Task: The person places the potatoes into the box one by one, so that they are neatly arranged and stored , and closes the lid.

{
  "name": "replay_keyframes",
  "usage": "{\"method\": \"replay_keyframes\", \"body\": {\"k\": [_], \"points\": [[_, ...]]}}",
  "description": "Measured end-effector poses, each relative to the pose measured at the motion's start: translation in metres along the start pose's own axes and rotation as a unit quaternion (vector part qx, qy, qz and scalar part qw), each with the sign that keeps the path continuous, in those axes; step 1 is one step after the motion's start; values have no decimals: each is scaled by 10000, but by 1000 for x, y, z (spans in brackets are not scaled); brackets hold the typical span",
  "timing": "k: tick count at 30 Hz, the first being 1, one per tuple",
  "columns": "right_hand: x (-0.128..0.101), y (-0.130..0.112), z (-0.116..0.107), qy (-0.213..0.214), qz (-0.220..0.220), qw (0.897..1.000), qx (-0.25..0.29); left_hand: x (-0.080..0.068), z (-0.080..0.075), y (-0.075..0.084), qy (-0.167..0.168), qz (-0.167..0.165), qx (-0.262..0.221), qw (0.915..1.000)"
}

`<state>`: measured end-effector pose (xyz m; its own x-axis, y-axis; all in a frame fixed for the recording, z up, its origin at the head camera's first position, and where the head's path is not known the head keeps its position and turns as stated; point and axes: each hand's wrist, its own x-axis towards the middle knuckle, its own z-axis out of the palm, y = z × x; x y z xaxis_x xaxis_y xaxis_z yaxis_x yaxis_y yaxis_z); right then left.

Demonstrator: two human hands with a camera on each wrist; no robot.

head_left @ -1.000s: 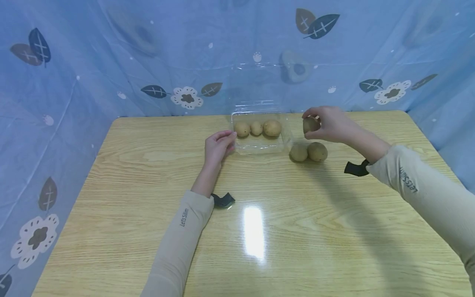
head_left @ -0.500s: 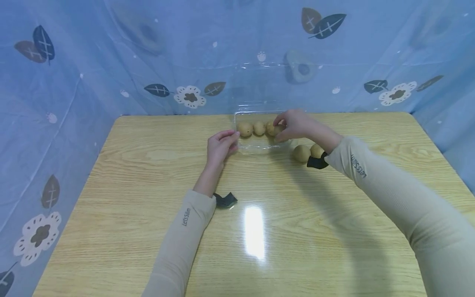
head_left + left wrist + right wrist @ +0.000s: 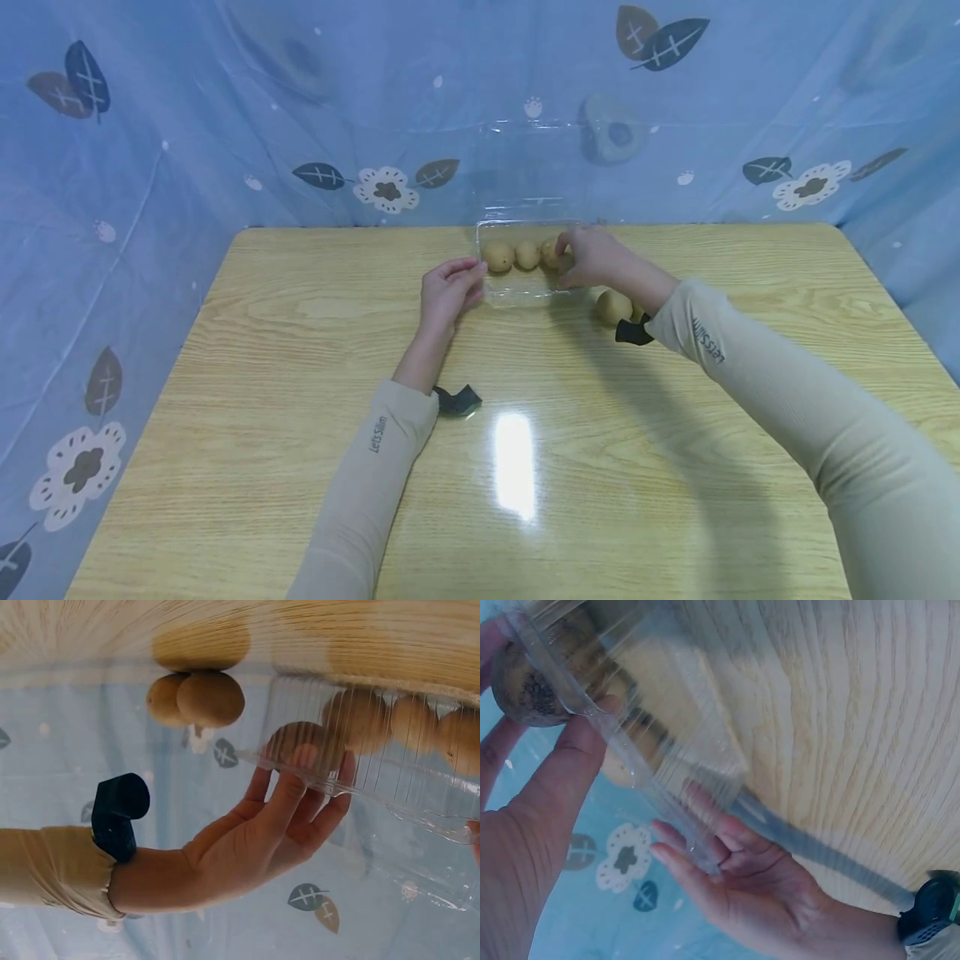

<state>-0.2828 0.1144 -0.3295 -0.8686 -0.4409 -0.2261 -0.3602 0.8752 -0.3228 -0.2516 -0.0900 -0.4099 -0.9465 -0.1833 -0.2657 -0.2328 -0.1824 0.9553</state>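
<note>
A clear plastic container [image 3: 517,293] stands at the far middle of the wooden table [image 3: 525,500], its lid [image 3: 525,158] upright behind it. Three brown oval fruits [image 3: 498,256] lie in a row along its back. My right hand [image 3: 567,260] reaches into its right end and grips another brown fruit [image 3: 525,686], seen through the wall in the left wrist view as well [image 3: 300,742]. My left hand [image 3: 463,283] touches the container's left wall with relaxed fingers [image 3: 705,817]. Two more fruits [image 3: 613,307] lie on the table right of the container, one half hidden by my wrist.
A blue curtain [image 3: 225,125] with leaf and flower prints closes off the back and both sides of the table. Black straps sit at my left wrist [image 3: 455,402] and right wrist [image 3: 632,332]. A bright light glare [image 3: 514,462] marks the tabletop nearer me.
My right hand carried the brown fruit from above the two loose ones leftward and down into the container's right end. My left hand stayed at the container's left wall.
</note>
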Motion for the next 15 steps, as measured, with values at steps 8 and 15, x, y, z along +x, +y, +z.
{"method": "replay_keyframes", "body": {"k": [8, 15], "points": [[2, 1, 3, 70, 109, 9999, -68, 0, 0, 0, 11, 37, 47, 10000], [7, -5, 2, 74, 461, 9986, -264, 1, 1, -1, -3, 37, 112, 9999]]}}
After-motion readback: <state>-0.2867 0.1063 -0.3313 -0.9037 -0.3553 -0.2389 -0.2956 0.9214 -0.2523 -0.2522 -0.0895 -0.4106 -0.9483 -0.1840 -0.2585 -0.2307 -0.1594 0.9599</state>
